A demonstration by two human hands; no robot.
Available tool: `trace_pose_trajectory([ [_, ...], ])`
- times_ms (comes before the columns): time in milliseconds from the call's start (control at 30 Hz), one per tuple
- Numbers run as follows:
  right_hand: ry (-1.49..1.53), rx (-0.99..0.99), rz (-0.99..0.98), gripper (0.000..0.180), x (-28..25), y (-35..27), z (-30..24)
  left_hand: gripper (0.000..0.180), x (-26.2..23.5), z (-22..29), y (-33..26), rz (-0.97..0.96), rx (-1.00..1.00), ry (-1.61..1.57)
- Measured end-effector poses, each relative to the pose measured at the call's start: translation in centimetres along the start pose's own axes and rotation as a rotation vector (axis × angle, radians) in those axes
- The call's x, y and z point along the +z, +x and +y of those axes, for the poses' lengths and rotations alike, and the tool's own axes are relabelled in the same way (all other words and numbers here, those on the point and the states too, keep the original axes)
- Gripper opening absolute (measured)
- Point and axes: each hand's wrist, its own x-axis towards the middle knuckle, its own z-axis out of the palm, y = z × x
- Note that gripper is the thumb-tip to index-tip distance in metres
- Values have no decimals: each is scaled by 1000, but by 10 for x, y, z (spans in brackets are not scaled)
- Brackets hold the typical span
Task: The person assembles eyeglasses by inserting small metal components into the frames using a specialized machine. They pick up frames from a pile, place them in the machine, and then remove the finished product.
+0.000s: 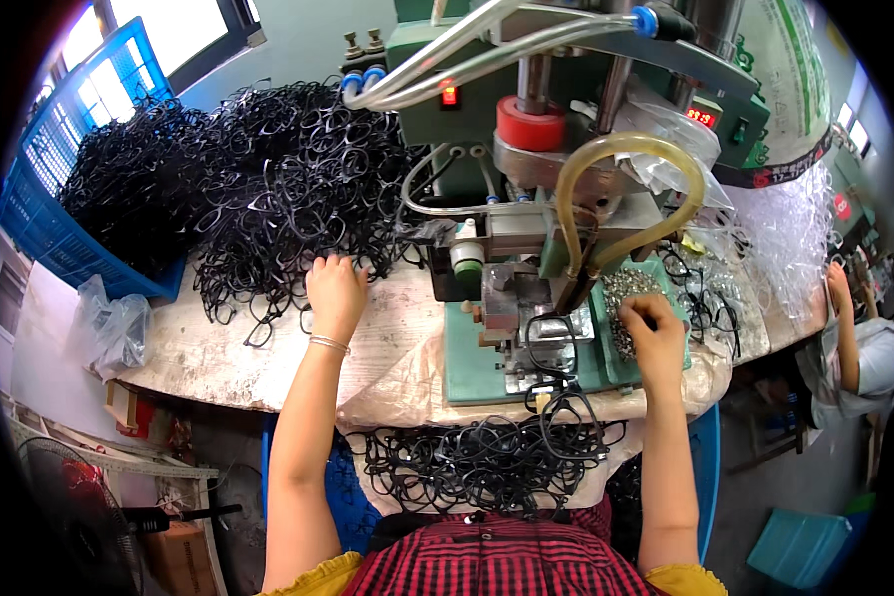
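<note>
My left hand (pixel 336 294), a bracelet at its wrist, reaches the near edge of a big heap of black eyeglass frames (pixel 288 169). Its fingers curl down at the frames, and their tips are hidden. Over a green tray of small metal parts (pixel 626 298), my right hand (pixel 656 333) has thumb and forefinger pinched together; anything between them is too small to make out. Between my hands stands a green bench press (pixel 536 169). One black eyeglass frame (pixel 549 348) rests at its metal fixture (pixel 507 308), with another black frame (pixel 569 417) hanging just below.
More black frames (pixel 477 462) lie on cloth over my lap. A blue crate (pixel 89 238) leans at the far left, near a clear plastic bag (pixel 109 323). A yellowish hose (pixel 631 144) loops before the press. Another person's arm (pixel 844 318) shows far right, beside clear plastic pieces (pixel 790 238).
</note>
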Motion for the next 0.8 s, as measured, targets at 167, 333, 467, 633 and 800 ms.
trace_pose_trajectory([
  [167, 58, 56, 76, 6, -49, -51, 14, 4, 16, -10, -39, 71, 56, -164],
  [333, 11, -109, -50, 13, -31, -35, -48, 10, -38, 20, -25, 226, -107, -635],
  [467, 59, -271, -15, 14, 25, -7, -56, 14, -32, 30, -47, 119, -354, -1376],
  [633, 266, -168, -6, 14, 38, -19, -55, 17, -54, 56, -79, 123, -508, -1683],
  [800, 352, -171, -66, 15, 37, -16, -62, 14, -169, 117, -32, 378, 161, -1946],
])
